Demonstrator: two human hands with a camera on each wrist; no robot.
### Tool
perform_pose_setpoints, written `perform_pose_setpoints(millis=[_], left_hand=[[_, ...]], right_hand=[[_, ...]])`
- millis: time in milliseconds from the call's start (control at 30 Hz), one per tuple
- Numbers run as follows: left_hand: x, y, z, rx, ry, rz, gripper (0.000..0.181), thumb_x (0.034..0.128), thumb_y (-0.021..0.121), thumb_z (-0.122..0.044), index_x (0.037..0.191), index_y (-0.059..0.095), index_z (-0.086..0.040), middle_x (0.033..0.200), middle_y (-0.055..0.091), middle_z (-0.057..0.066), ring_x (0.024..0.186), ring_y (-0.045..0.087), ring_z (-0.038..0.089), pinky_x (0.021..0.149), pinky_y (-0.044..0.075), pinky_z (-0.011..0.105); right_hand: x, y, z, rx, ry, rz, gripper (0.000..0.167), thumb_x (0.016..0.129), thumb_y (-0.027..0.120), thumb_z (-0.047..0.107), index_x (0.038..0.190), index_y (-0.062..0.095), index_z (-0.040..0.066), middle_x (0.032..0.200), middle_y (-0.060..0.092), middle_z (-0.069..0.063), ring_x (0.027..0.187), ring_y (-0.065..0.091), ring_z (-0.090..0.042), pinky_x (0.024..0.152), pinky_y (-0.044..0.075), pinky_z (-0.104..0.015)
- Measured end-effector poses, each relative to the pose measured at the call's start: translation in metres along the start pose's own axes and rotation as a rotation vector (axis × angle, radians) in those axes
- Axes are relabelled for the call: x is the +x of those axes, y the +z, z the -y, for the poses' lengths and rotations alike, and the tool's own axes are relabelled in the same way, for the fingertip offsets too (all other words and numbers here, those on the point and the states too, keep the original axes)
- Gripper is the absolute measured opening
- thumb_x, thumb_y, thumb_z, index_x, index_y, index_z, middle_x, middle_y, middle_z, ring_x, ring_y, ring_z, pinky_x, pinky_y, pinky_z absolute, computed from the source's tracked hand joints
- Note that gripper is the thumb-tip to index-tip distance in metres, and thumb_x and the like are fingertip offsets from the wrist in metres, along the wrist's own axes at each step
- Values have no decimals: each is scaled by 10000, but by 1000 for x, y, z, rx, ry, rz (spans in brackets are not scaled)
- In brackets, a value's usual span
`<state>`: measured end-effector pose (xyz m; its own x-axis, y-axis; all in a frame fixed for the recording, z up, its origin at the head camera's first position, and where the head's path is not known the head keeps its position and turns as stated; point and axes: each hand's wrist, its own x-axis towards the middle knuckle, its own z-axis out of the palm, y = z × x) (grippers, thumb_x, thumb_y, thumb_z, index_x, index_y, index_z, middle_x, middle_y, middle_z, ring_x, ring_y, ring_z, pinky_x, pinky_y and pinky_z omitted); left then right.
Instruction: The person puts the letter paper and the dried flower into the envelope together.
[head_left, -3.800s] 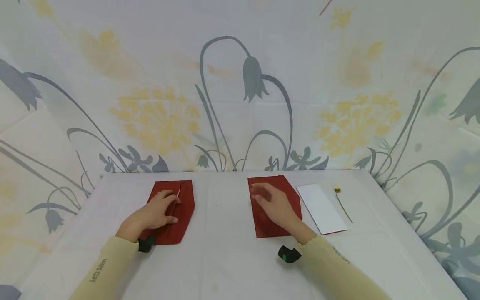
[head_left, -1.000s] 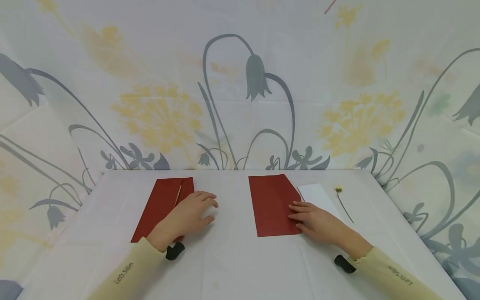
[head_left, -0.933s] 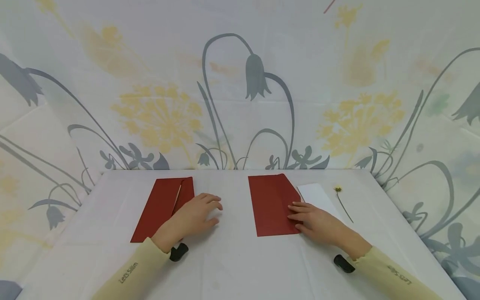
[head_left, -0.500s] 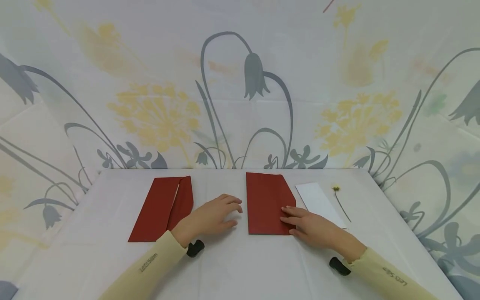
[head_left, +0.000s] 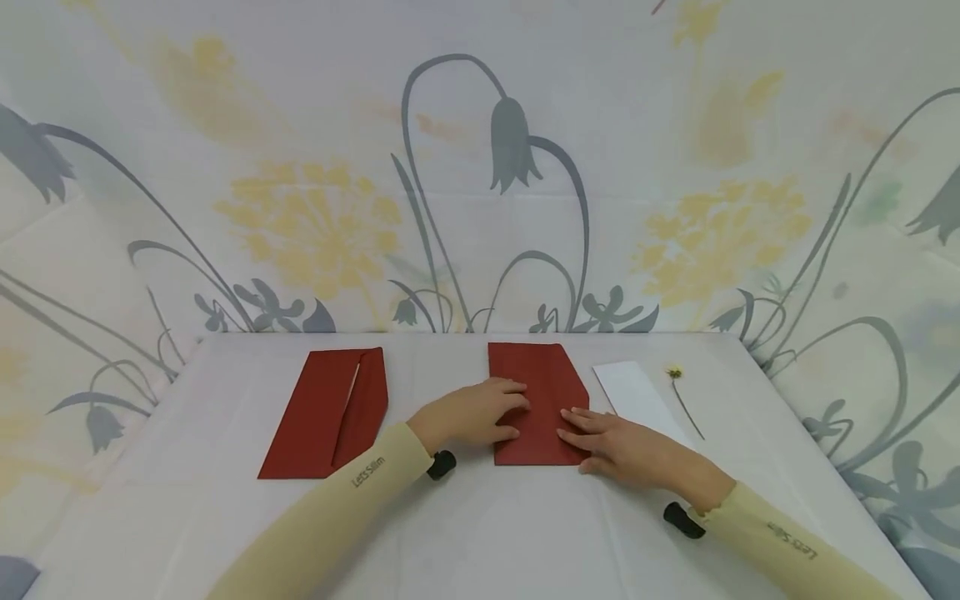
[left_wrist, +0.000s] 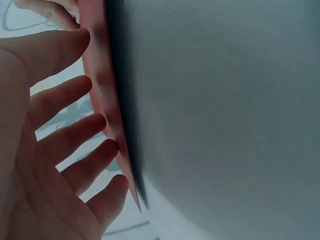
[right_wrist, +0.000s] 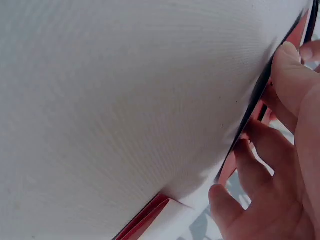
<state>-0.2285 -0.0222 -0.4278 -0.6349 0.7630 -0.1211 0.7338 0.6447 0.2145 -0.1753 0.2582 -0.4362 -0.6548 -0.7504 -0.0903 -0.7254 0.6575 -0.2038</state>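
Note:
Two red envelopes lie on the white table. The left envelope (head_left: 315, 417) shows a slanting flap with a thin pale line along its edge. On the right envelope (head_left: 534, 375), both hands rest. My left hand (head_left: 468, 412) touches its left part with loosely bent, spread fingertips; in the left wrist view these fingers (left_wrist: 75, 137) meet the red paper with nothing gripped. My right hand (head_left: 626, 446) lies at its lower right edge, fingers spread on top. In the right wrist view the thumb (right_wrist: 290, 65) is at the envelope's near edge.
Right of the envelopes lies a white card (head_left: 637, 396), partly covered by the right hand. Beyond it is a yellow flower (head_left: 675, 373) on a thin stem. A floral-patterned cloth (head_left: 315, 233) rises behind the table (head_left: 450, 533).
My left hand has moved right from the left envelope onto the right one. My right hand went to the right envelope's right edge, then shifted slightly left, the envelope with it.

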Motion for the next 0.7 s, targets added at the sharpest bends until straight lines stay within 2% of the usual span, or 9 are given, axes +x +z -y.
perform_pose_setpoints(millis=[100, 167, 300, 533, 700], left_hand=[[11, 3, -3, 13, -20, 28, 505, 983, 609, -415, 1430, 529, -195, 1568, 368, 42, 1458, 294, 243, 1146, 303, 352], [16, 4, -5, 3, -48, 56, 565, 980, 596, -460, 1472, 484, -206, 1594, 322, 33, 1476, 251, 250, 1150, 297, 366], [24, 3, -9, -13, -101, 99, 646, 968, 577, -527, 1521, 416, -235, 1619, 267, 6, 1491, 199, 249, 1149, 301, 386], [29, 6, -13, 19, -100, 92, 647, 964, 569, -546, 1525, 410, -266, 1612, 275, -1, 1481, 206, 250, 1114, 358, 405], [28, 6, -12, -4, -131, 88, 654, 944, 602, -546, 1516, 422, -286, 1594, 297, -20, 1467, 225, 235, 1087, 392, 406]], right_hand=[[1, -2, 2, -78, -42, -6, 552, 975, 629, 378, 1431, 534, 83, 1538, 401, -164, 1409, 368, -372, 1066, 387, -527], [0, -4, 4, -102, -41, 8, 553, 965, 647, 369, 1432, 537, 93, 1542, 395, -161, 1413, 361, -372, 1068, 389, -517], [-2, -6, 6, -68, -12, 52, 582, 964, 637, 412, 1456, 516, 126, 1574, 345, -150, 1440, 303, -382, 1081, 357, -553], [-8, -4, 6, 9, -9, 79, 719, 944, 583, 564, 1495, 456, 120, 1604, 281, -151, 1465, 222, -405, 1107, 280, -607], [-7, 2, 5, 80, -11, 94, 796, 941, 521, 638, 1522, 402, 106, 1622, 225, -155, 1477, 176, -414, 1119, 226, -632]])
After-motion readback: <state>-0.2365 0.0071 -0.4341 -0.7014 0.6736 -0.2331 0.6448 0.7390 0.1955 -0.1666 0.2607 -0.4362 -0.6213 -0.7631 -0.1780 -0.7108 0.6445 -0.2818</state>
